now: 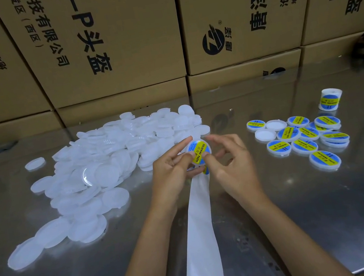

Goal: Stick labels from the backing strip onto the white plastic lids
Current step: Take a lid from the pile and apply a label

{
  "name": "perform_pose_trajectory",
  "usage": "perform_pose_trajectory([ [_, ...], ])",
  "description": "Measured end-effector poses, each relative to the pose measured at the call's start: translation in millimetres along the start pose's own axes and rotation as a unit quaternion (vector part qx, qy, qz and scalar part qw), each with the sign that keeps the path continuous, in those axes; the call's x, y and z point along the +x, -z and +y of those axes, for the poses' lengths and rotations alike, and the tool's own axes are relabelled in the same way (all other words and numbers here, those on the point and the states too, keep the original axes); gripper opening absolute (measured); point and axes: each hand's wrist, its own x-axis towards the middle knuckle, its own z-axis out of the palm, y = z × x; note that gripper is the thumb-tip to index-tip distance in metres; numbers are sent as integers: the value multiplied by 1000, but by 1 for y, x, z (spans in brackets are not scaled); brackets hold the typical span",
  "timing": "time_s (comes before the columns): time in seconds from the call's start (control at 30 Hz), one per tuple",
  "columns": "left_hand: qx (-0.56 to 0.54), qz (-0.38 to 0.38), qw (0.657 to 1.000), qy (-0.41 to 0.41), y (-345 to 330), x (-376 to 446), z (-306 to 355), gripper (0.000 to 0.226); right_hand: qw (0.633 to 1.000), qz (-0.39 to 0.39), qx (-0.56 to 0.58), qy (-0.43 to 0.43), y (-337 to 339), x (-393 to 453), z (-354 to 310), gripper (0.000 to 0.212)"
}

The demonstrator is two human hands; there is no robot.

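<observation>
A white lid [199, 151] is pinched by the left hand [172, 170] as its label [200, 152] is pressed under the right hand [230, 161] fingertip; uneven pressure could wrinkle it.

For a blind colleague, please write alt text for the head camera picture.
Two hands hold a white lid with a blue-yellow label; the right hand presses it, the left hand grips the rim. Unlabelled lids lie left, labelled lids right.
</observation>
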Motion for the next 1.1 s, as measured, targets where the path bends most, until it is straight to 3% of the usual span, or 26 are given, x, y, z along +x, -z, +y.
perform_pose_trajectory([
  [0.17, -86, -30, 994, 59, 2, 0, 6, 33, 999, -46, 1, -23, -3, -1, 4, 42],
  [0.3, -118, -54, 988, 83, 0, -2, 6, 30, 999, -44, -28, -5, -2, -2, 7, 31],
  [0.5, -130, -72, 984, 95, 2, -1, 8, 29, 992, -29, -118, 23, -1, -2, 11, 39],
  [0.7, -94, -83, 990, 67, 4, -2, 5, 31, 997, -19, -80, 12, 0, 0, 13, 41],
  [0.93, 36, -69, 997, 17, 4, -3, 3, 29, 1000, 1, -13, -4, 0, 2, 11, 45],
  [1.1, -28, -41, 999, 9, 3, -3, 2, 35, 994, -38, 76, -66, -2, 4, 7, 36],
])
